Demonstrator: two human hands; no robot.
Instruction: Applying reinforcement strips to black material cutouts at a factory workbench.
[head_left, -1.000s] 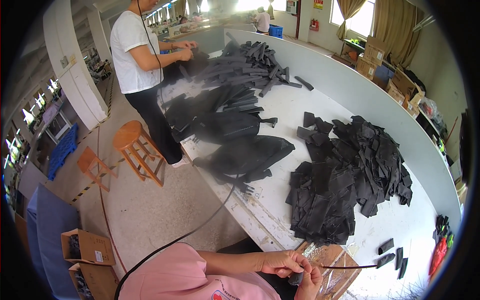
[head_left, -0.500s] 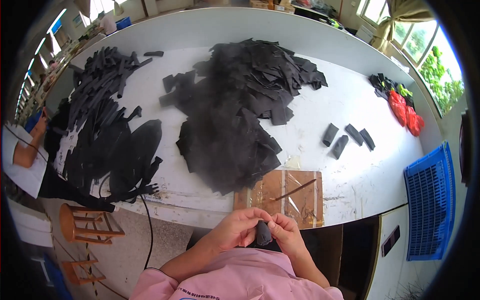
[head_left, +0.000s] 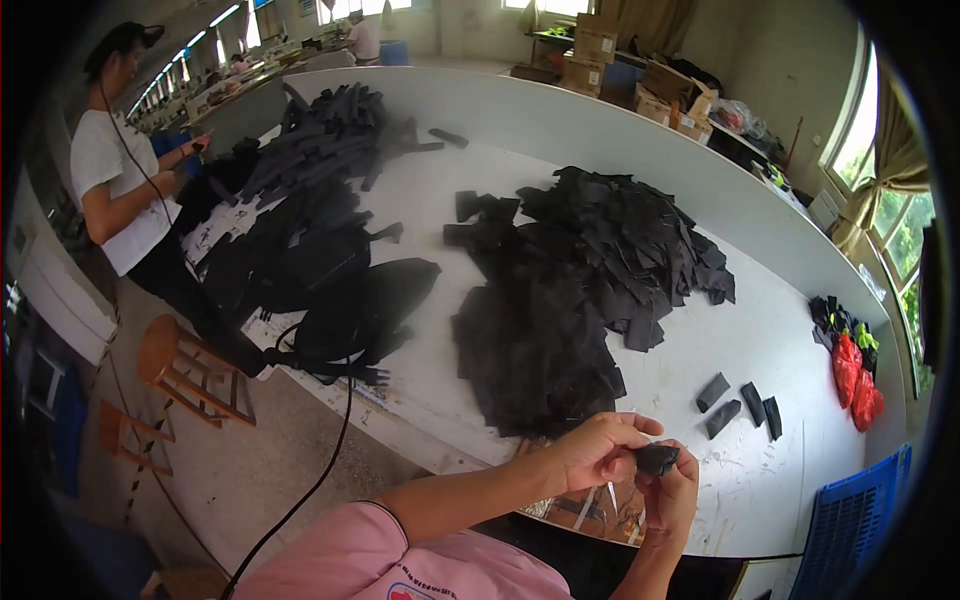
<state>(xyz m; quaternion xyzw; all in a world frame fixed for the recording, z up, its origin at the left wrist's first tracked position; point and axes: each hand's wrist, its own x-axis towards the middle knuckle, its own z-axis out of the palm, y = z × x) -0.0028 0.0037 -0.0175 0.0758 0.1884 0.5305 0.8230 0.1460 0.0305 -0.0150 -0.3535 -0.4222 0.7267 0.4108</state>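
Observation:
A small dark grey fabric tube (head_left: 657, 460) is held between my two hands, above the front edge of the white table. My right hand (head_left: 672, 500) is closed round its right end, thumb and fingers pressed on the cloth. My left hand (head_left: 597, 452) has curled fingers at the tube's left end, its index finger stretched out just above it; the exact grip there is partly hidden. Several similar short dark tubes (head_left: 722, 420) lie on the table to the right. A big heap of flat black fabric pieces (head_left: 560, 310) spreads beyond my hands.
A brown taped board (head_left: 585, 508) lies under my hands. At left are black fabric strips (head_left: 335, 130), larger black pieces (head_left: 370, 305), a cable (head_left: 345, 420), a wooden stool (head_left: 190, 365) and a standing person (head_left: 125, 190). Red bags (head_left: 855, 380) and a blue crate (head_left: 850, 520) are at right.
The view has turned left and up, so the table and heap appear farther right and lower. My hands still hold the dark fabric tube, which now lies more sideways.

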